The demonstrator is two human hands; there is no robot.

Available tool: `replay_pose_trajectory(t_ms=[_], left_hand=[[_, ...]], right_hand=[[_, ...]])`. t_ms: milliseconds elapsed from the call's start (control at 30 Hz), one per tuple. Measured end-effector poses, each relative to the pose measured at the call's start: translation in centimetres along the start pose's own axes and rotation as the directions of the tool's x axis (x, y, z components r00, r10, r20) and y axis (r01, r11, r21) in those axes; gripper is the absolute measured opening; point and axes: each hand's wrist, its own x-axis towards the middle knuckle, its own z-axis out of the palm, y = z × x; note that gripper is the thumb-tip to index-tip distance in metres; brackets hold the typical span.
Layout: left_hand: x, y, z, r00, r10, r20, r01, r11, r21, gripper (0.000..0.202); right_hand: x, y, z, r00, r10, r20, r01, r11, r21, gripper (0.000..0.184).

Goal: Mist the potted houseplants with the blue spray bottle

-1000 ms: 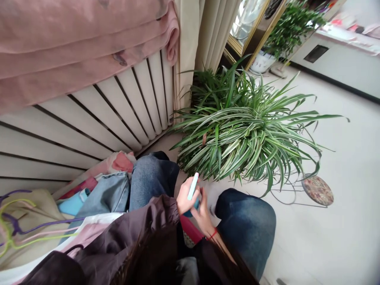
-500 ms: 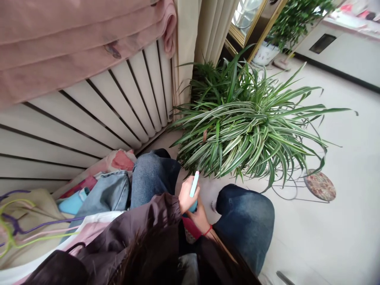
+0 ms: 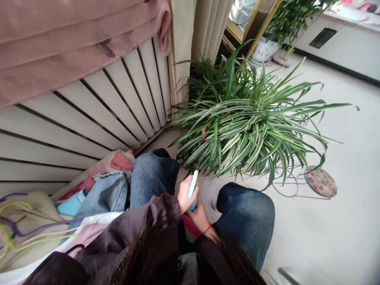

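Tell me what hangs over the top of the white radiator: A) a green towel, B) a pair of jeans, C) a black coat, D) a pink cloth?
D: a pink cloth is draped along the top of the white radiator, beside the cream curtain.

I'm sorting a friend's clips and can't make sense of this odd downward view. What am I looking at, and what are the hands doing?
The camera sits on a person's head and looks down at their lap, so the knees in jeans frame the hands. The left hand has a closed grip on a slim pale blue stick. The right hand is pressed against it from below around something teal, mostly hidden. Ahead stands a striped spider plant; a white radiator is on the left, with folded clothes beside the knee.
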Motion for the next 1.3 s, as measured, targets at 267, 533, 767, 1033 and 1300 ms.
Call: replay_pose_trajectory(t_ms=[267, 533, 767, 1033, 1300], left_hand=[[-0.1, 1.0, -0.5, 0.998, -0.047, 0.034, 0.047, 0.999, -0.004, 0.031], [0.0, 1.2, -0.6, 0.997, -0.081, -0.013, 0.080, 0.995, -0.059, 0.037], [1.8, 2.6, -2.4, 0.995, -0.054, -0.084, 0.055, 0.998, 0.013, 0.033], [3.7, 4.4, -4.9, 0.977, -0.100, -0.190, 0.089, 0.994, -0.061, 0.033], [3.1, 3.4, -4.9, 0.960, -0.126, -0.251, 0.108, 0.991, -0.084, 0.034]], right_hand=[[0.2, -0.8, -0.1, 0.999, 0.021, 0.033, -0.021, 1.000, -0.021, 0.070], [0.5, -1.6, -0.3, 0.999, 0.044, 0.019, -0.044, 0.999, 0.020, 0.071], [1.8, -4.7, 0.6, 0.999, 0.025, 0.037, -0.025, 1.000, 0.007, 0.068], [3.9, -6.8, 1.7, 0.998, 0.002, 0.062, -0.002, 1.000, 0.002, 0.070], [3.9, -7.9, 1.2, 0.993, 0.009, 0.122, -0.002, 0.998, -0.056, 0.067]])
